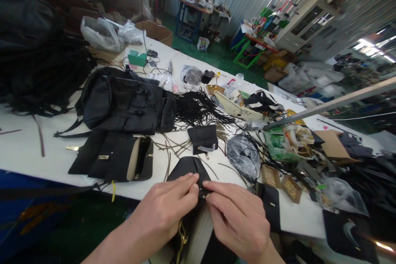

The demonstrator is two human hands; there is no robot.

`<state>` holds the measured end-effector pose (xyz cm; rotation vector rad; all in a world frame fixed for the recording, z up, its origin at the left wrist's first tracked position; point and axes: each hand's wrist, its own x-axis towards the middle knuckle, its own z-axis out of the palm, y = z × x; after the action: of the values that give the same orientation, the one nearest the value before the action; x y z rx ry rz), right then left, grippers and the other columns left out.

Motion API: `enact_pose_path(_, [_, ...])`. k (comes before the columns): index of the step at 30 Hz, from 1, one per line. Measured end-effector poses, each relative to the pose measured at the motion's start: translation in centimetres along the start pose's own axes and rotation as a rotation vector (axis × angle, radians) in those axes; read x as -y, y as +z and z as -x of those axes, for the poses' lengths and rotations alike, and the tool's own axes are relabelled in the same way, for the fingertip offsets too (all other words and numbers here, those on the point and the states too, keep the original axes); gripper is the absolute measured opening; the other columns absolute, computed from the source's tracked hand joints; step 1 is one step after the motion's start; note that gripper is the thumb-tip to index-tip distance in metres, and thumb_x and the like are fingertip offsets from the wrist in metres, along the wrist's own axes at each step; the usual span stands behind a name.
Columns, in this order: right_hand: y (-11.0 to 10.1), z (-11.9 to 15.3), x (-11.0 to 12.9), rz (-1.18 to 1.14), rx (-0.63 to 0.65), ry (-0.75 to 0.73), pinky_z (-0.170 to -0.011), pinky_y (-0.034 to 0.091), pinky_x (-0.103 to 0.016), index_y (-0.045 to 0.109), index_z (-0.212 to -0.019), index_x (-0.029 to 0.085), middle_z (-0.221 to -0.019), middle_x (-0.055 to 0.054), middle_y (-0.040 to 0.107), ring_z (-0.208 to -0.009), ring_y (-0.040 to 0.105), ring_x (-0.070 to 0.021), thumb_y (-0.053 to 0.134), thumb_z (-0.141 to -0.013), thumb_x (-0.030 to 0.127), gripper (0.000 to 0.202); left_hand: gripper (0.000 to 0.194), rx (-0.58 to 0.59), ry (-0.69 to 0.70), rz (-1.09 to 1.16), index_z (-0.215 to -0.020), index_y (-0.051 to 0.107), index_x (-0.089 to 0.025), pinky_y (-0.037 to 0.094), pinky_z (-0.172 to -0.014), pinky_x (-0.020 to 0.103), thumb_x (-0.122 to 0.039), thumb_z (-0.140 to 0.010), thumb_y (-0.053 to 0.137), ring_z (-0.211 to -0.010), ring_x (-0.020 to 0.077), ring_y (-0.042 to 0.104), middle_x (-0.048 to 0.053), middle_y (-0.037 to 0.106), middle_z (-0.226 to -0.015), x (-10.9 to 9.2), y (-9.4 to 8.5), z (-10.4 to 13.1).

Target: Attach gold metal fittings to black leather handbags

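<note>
A black leather piece (185,166) lies at the near edge of the white table, partly under my fingers. My left hand (170,200) pinches it from the left with thumb and fingers together. From the right, my right hand (236,214) closes on the same piece, its fingertips close to those of my left hand. What sits between the fingertips is mostly hidden. Below my hands hangs a gold-coloured metal clasp (182,235). Just beyond the piece lies a small black pouch (202,138) with a clear plastic strip on it.
An open black bag (119,159) and a black backpack (130,101) lie to the left. Black cords (201,109) are heaped beyond the pouch. To the right are a plastic-wrapped bundle (243,156), small boxes of metal parts (291,188) and a slanting pole (334,101).
</note>
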<state>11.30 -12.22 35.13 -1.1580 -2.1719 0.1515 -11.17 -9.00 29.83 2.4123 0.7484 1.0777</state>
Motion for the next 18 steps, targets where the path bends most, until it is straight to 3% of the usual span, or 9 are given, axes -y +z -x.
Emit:
enact_pose_path(4, [-0.1, 0.0, 0.7, 0.009, -0.018, -0.02, -0.084, 0.065, -0.03, 0.075, -0.101, 0.016, -0.103, -0.008, 0.085, -0.093, 0.083, -0.0186, 0.07, -0.094, -0.003, 0.021, 0.037, 0.027, 0.037, 0.033, -0.129, 0.068, -0.007, 0.059, -0.118, 0.035, 0.001, -0.104, 0.043, -0.138, 0.0282, 0.072, 0.024, 0.077, -0.14, 0.2, -0.6, 0.0])
enact_pose_path(11, [-1.1, 0.3, 1.1, 0.02, 0.006, -0.035, -0.084, 0.064, -0.029, 0.074, -0.097, 0.015, -0.103, -0.007, 0.086, -0.091, 0.082, -0.0173, 0.071, -0.095, -0.003, 0.019, 0.041, -0.163, -0.017, 0.366, -0.132, 0.069, -0.012, 0.061, -0.119, 0.036, 0.007, -0.1, 0.053, -0.136, 0.0256, 0.073, 0.019, 0.077, -0.142, -0.2, 0.3, 1.5])
enact_pose_path(15, [-1.4, 0.7, 1.1, 0.008, 0.018, -0.033, -0.081, 0.064, -0.03, 0.074, -0.103, 0.014, -0.104, -0.008, 0.085, -0.091, 0.082, -0.0175, 0.071, -0.096, -0.004, 0.02, 0.047, -0.126, -0.112, 0.405, -0.138, 0.07, -0.013, 0.062, -0.116, 0.03, 0.009, -0.099, 0.054, -0.129, 0.0215, 0.077, 0.013, 0.08, -0.139, -0.4, 0.4, 1.8])
enact_pose_path(18, [-1.6, 1.1, 1.5, 0.023, 0.006, -0.017, -0.085, 0.065, -0.031, 0.075, -0.113, 0.011, -0.105, -0.01, 0.085, -0.096, 0.082, -0.0189, 0.072, -0.095, -0.004, 0.023, 0.046, -0.127, -0.073, 0.445, -0.141, 0.071, -0.013, 0.061, -0.117, 0.03, 0.007, -0.102, 0.055, -0.128, 0.0207, 0.078, 0.012, 0.081, -0.138, -0.5, 0.2, 1.4])
